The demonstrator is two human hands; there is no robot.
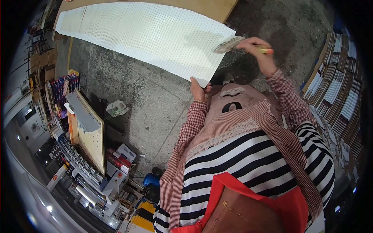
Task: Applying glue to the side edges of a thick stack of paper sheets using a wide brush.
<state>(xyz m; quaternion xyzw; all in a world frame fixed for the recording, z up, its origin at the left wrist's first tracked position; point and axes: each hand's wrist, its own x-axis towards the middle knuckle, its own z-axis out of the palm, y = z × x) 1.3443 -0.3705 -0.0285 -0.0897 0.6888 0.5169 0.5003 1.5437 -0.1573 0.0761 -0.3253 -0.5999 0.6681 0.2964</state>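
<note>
A long white stack of fanned paper sheets (147,35) lies across a brown table (210,7) at the top. My left hand (198,90) grips the near corner of that white stack. My right hand (254,46) is raised above and to the right of the stack, closed on a flat grey brush-like tool (227,44) together with a yellow pen (266,50). The tool hovers over the stack's right end. I wear checked sleeves, a pink apron and a striped top.
Concrete floor (155,101) spreads below the table. Stacked bundles of printed sheets (338,93) stand at the right. At the left are a board on a machine (91,136), shelves, a small green-white object (116,108) and a blue item (151,180).
</note>
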